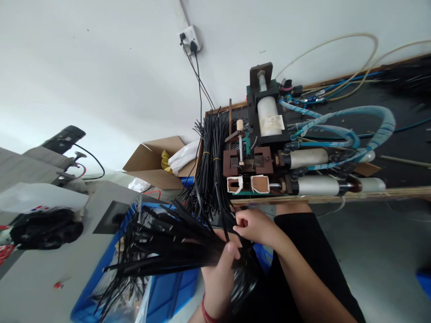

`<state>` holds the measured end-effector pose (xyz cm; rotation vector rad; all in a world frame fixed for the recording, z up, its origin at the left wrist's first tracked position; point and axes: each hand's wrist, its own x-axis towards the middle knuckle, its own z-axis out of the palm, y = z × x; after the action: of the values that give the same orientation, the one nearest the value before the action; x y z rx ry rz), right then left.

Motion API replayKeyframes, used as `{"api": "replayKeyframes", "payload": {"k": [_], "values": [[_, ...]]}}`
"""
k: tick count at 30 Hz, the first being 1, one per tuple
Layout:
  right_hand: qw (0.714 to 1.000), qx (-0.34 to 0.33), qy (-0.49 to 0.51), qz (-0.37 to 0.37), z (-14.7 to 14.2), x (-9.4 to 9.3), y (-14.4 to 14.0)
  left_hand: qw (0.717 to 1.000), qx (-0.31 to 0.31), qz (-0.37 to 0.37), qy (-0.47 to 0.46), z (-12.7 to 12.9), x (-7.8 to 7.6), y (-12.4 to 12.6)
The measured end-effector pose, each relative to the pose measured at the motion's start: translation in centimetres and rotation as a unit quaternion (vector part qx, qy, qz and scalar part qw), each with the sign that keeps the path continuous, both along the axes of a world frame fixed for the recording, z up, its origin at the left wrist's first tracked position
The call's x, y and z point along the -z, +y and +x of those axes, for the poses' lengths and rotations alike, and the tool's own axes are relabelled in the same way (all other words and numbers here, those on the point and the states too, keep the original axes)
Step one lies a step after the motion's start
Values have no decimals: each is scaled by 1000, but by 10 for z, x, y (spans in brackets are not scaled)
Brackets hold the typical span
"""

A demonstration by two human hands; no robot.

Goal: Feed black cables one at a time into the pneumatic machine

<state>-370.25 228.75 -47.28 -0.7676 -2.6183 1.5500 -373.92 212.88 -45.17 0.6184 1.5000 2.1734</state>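
My left hand is wrapped round a thick bundle of black cables, whose loose ends fan out to the left. Close beside it, my right hand is curled with thumb and forefinger together; what they pinch, if anything, I cannot make out. Past both hands, tied bunches of black cables lie on the bench, each with a yellowish band. To their right stands a pneumatic clamping machine with brown jaws and silver cylinders.
Below the bundle is a blue crate with more cables and scraps. An open cardboard box sits left of the bench. Blue-wrapped hoses loop over the bench at right. A wall socket feeds black cords down the wall.
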Motion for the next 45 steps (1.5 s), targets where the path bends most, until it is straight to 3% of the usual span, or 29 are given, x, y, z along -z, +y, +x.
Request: {"api": "replayKeyframes", "payload": {"k": [3,5,8,11,18,22,24,32,38,45], "values": [[997,30,-27,69,9,-12,-1,1000,4,-28,2,2,4,-1],[993,73,67,68,19,-23,-5,999,-5,-45,4,3,4,-1],[943,152,295,-25,34,-40,-15,997,-26,-77,-6,5,4,0],[899,153,386,-143,39,-50,-26,994,-43,-98,-25,8,4,2],[888,163,378,-205,26,-48,-35,985,-98,-117,-76,8,5,12],[900,130,363,-202,25,-45,-31,988,-96,-95,-79,7,0,15],[890,142,375,-216,23,-42,-33,988,-102,-72,-88,7,-5,18],[782,229,431,-387,0,-23,-42,979,-158,-35,-121,5,-20,31],[692,229,457,-510,-8,-22,-42,981,-149,-20,-123,4,-20,32],[658,234,500,-512,-7,-25,-51,982,-137,-17,-132,3,-18,29]]}}
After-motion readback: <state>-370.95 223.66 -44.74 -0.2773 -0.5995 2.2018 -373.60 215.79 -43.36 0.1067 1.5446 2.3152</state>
